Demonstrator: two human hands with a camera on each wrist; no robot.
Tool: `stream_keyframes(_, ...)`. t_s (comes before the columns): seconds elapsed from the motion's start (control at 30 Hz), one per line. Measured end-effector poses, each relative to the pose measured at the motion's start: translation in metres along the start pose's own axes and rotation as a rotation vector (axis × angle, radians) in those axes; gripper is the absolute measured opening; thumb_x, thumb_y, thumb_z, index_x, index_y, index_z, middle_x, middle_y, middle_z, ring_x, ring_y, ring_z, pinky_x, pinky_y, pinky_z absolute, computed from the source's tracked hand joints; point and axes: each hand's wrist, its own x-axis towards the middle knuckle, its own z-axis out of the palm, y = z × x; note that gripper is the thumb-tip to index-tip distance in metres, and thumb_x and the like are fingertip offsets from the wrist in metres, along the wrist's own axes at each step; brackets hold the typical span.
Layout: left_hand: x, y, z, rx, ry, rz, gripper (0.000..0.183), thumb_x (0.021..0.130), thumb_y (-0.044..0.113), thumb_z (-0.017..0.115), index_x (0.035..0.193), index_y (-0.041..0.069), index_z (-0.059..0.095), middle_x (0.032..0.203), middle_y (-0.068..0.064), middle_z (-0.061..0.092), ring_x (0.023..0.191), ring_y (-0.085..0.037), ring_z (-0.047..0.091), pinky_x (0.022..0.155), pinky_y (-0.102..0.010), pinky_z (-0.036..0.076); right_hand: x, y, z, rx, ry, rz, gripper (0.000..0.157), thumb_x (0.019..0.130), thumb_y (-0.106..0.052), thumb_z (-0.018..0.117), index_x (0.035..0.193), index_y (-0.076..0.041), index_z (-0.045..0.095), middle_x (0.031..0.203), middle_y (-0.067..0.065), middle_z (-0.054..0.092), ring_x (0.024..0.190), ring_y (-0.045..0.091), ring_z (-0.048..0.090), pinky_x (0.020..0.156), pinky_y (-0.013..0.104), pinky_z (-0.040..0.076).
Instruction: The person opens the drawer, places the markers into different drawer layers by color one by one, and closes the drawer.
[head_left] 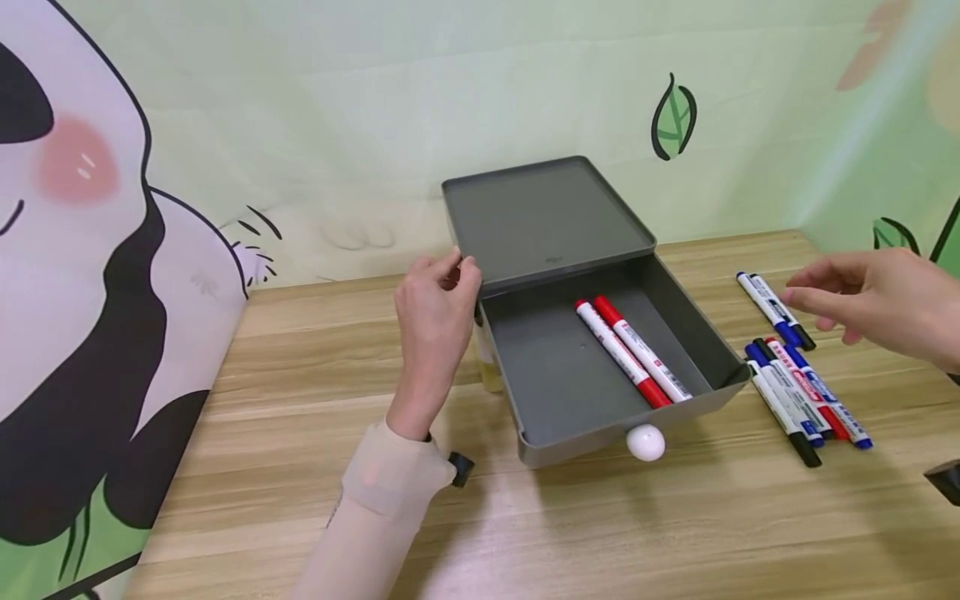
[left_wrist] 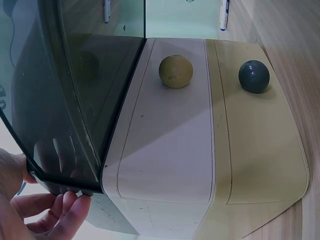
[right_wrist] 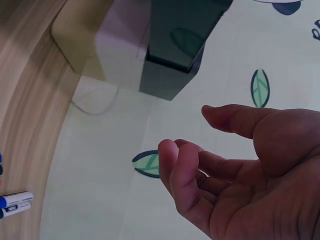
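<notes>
Nearest the head camera, a pale sleeve [head_left: 367, 529] leads to the left hand [head_left: 437, 333], its thumb and fingers pinching the edge of the dark-topped cabinet [head_left: 551, 221]. To the right, the right hand [head_left: 873, 292] hovers, holding nothing, thumb parted from half-curled fingers. Just beside it on the table [head_left: 285, 467] lies a pair of markers [head_left: 763, 305]; nearer the camera is a cluster of markers [head_left: 802, 383]. Two red-capped markers [head_left: 618, 350] lie in the pulled-out grey drawer [head_left: 555, 383]. Their barrels look light, stiff and smooth, likely to roll but hardly fragile; mid-barrel seems the surest hold, thumb against fingertips. The drawer looks like rigid, fairly light plastic, best moved by its white knob [head_left: 646, 442] while the cabinet is steadied.
</notes>
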Motion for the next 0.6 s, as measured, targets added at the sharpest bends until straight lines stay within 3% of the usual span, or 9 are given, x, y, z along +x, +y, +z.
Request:
stream_keyframes(0.27, -0.001, 0.001, 0.000, -0.007, -0.010, -0.003, 0.030, 0.094, 0.017, 0.063, 0.114, 0.001, 0.078, 0.090, -0.013, 0.069, 0.080, -0.024, 0.067, 0.074, -0.035, 0.054, 0.003, 0.034, 0.011, 0.032, -0.073, 0.045, 0.066, 0.109, -0.041, 0.048, 0.136, 0.019, 0.047, 0.097, 0.016, 0.065, 0.078, 0.025, 0.058, 0.060, 0.028, 0.054)
stream_keyframes(0.6, -0.001, 0.002, 0.001, -0.009, -0.011, -0.008, 0.030, 0.094, 0.017, 0.064, 0.116, 0.000, 0.077, 0.090, -0.014, 0.068, 0.079, -0.025, 0.068, 0.074, -0.036, 0.055, 0.014, 0.072, 0.028, 0.053, -0.170, 0.089, 0.060, 0.109, -0.034, 0.051, 0.136, 0.020, 0.046, 0.099, 0.018, 0.066, 0.080, 0.026, 0.057, 0.061, 0.032, 0.053)
